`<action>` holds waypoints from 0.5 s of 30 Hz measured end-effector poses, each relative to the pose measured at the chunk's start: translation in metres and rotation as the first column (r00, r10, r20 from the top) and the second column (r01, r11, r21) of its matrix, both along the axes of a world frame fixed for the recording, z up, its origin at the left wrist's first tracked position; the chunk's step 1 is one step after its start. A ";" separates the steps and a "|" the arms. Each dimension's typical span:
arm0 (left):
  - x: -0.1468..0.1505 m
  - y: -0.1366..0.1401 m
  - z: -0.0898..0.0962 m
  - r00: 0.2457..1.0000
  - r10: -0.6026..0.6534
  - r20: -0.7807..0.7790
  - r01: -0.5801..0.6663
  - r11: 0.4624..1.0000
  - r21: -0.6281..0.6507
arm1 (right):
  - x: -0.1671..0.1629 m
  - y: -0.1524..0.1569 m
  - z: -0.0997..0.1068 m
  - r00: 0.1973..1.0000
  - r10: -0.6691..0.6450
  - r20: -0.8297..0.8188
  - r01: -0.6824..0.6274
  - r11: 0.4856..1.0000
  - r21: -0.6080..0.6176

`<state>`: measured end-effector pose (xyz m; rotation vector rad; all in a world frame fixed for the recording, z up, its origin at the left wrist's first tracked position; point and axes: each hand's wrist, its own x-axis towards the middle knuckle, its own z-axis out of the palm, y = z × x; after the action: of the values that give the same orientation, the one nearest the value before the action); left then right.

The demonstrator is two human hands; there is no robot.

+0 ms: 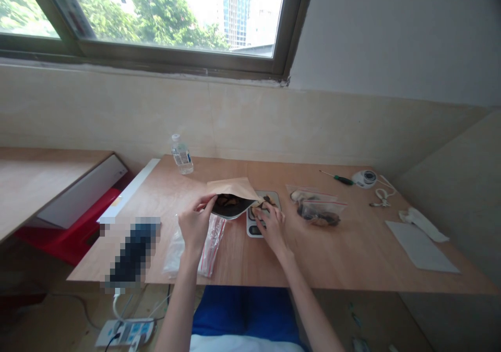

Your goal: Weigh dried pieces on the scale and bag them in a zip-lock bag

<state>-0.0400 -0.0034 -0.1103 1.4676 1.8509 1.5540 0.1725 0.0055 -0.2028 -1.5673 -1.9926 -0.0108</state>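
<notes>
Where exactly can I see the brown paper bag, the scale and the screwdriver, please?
Brown paper bag (234, 187): head view, on its tan upper panel.
Scale (255, 230): head view, on its small dark display.
Screwdriver (343, 180): head view, on its handle.

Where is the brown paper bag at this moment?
In the head view, the brown paper bag is just left of centre, mouth open, in the left hand, beside the scale under the right hand.

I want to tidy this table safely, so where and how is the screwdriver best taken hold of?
Probably by the middle of the screwdriver's green-and-black handle, from above and the near side. It lies flat; the handle is thicker than the shaft, which points left, and the handle's right end sits close to the white device.
</notes>
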 end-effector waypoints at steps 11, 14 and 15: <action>0.005 -0.003 -0.007 1.000 -0.020 -0.019 0.020 1.000 -0.008 | -0.062 -0.034 0.098 0.852 0.428 -0.300 -0.447 0.895 0.009; 0.004 -0.006 -0.010 0.998 -0.056 -0.030 0.056 0.998 0.003 | -0.079 -0.019 0.103 0.907 0.396 -0.145 -0.420 0.881 -0.219; 0.003 -0.007 -0.011 0.997 -0.064 -0.033 0.064 0.998 0.007 | -0.083 -0.014 0.101 0.920 0.382 -0.086 -0.390 0.874 -0.289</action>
<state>-0.0370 -0.0102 -0.1217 1.5497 1.7995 1.5179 0.0891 -0.0084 -0.1013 -1.2985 -2.3366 0.4934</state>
